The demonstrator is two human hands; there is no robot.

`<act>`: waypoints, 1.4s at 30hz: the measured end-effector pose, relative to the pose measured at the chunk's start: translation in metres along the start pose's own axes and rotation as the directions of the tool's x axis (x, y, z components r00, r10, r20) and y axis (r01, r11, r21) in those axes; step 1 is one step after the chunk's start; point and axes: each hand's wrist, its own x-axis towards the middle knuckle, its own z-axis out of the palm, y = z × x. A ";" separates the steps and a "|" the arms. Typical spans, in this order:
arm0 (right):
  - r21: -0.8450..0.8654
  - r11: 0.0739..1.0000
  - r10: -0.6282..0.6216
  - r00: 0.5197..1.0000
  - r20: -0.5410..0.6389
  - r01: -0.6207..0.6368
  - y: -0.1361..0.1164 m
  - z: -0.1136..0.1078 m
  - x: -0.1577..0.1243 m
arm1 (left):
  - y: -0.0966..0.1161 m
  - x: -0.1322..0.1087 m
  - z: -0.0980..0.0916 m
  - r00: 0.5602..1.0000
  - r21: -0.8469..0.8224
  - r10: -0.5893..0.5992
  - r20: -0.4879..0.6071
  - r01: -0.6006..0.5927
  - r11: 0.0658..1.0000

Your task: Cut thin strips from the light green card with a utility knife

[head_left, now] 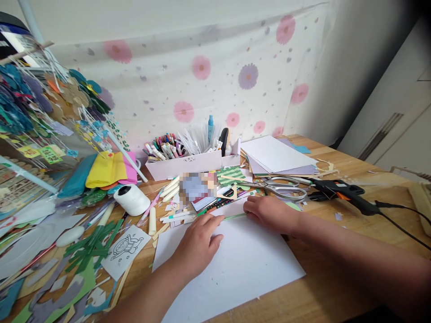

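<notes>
A large white sheet of paper (235,264) lies on the wooden table (336,278) in front of me. My left hand (198,244) rests on its upper part with fingers curled, fingertips touching a thin green strip (234,216) that runs along the sheet's far edge. My right hand (269,213) lies at the strip's right end, fingers pressed down on it. Silver scissors (281,187) lie just beyond my right hand.
A black and orange glue gun (340,193) with its cable lies at the right. A white box of pens and markers (188,154) stands at the back, stacked paper sheets (276,157) beside it. A white thread spool (132,199), green paper scraps (90,246) and craft clutter fill the left.
</notes>
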 end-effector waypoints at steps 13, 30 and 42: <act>0.260 0.965 -0.010 0.998 -0.056 0.024 0.027 0.000 0.013 | 0.000 -0.004 -0.013 0.996 0.071 0.092 -0.012 -0.091 0.993; 0.202 0.979 -0.003 0.995 -0.101 0.024 0.026 0.007 0.003 | 0.003 -0.006 -0.018 0.996 0.053 0.064 0.065 -0.067 0.996; 0.112 0.994 0.009 0.996 -0.093 0.001 0.022 0.008 -0.009 | 0.003 -0.007 -0.016 0.997 0.019 0.078 0.019 -0.078 0.997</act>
